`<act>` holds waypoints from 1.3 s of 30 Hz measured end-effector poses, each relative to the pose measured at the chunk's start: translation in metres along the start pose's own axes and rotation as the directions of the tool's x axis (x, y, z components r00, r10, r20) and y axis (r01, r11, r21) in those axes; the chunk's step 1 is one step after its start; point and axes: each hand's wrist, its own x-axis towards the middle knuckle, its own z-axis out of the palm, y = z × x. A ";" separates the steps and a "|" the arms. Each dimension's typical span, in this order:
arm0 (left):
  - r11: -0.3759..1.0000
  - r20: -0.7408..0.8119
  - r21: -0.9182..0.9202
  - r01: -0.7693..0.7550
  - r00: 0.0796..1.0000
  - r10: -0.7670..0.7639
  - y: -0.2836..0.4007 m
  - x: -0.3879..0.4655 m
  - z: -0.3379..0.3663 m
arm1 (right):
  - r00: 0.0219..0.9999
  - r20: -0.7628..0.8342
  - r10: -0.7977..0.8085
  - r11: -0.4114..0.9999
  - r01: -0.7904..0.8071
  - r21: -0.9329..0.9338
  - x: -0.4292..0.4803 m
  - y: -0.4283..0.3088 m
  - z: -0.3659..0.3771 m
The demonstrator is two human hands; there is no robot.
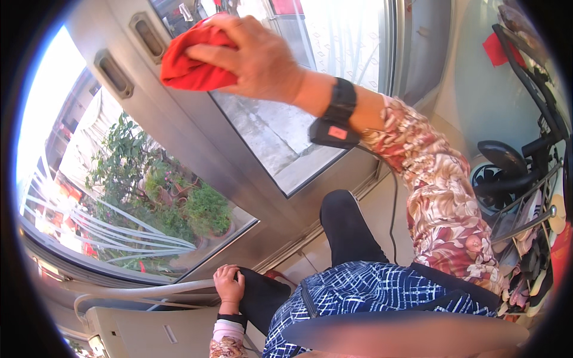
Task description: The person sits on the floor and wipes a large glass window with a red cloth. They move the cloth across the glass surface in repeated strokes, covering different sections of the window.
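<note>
My right hand [264, 62], slightly blurred, grips a bunched red cloth [188, 67] in front of the metal frame of a sliding glass door [188, 125]. Whether the cloth touches the frame cannot be told. Two recessed door pulls, one [114, 74] left of the cloth and another [147, 38] partly behind it, are set into the frame. A black strapped device [333, 132] sits on my right wrist. Lower left, my left hand [229, 286] rests on my dark-trousered knee [262, 291], holding nothing. A blue-and-white patterned apron [358, 291] covers my lap.
A pale corrugated hose [174, 290] runs beside my left knee, above a beige appliance [138, 331]. On the right stand a rack of shoes [532, 250] and a black wheeled frame [506, 156]. A cable [395, 215] hangs from the wrist device. Potted plants [206, 210] show through the glass.
</note>
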 end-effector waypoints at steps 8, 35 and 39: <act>0.999 0.041 0.008 -0.039 0.998 0.039 -0.003 0.008 0.005 | 0.994 -0.096 -0.061 0.991 0.049 -0.126 0.030 0.040 -0.009; 1.000 0.068 0.022 0.012 0.998 -0.013 -0.025 -0.022 -0.014 | 0.713 -0.049 0.699 0.376 -0.425 -0.823 -0.125 0.171 -0.163; 1.000 0.069 0.026 0.008 0.998 -0.010 -0.029 -0.021 -0.014 | 0.655 0.002 0.756 0.378 -0.434 -0.818 -0.217 0.131 -0.166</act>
